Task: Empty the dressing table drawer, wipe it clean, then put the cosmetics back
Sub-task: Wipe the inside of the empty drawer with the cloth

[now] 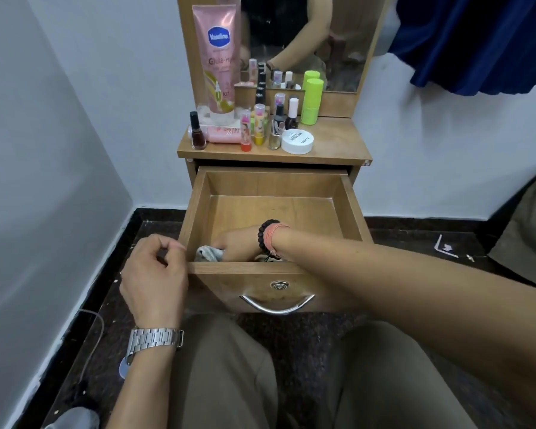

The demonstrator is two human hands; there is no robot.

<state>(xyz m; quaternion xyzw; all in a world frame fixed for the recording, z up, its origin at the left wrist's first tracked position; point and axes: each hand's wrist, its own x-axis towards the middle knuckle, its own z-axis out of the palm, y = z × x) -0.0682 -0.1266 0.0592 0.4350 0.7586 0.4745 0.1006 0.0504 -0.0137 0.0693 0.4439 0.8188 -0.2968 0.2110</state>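
A: Head view. What's largest in it?

B: Dressing table, wood, mirror behind. Its drawer is pulled fully out toward my knees; bare wooden bottom over most of it. I call the top the bench.

A: Hands next.

B: My right hand reaches over the front edge into the drawer's near left corner, fingers curled down on a grey cloth bunched there. Beaded bracelet on that wrist. My left hand sits outside the drawer's front left corner, fingers loosely curled, holding nothing; whether it touches the wood, I cannot tell. Steel watch on that wrist.

A: The cosmetics?

B: All on the bench, left and middle. Tall pink lotion tube stands against the mirror frame. Green stick container stands to the right. White round jar near the front edge. Dark nail polish bottle at far left, a pink tube lying just beside it. Small lip balms and polishes cluster between.
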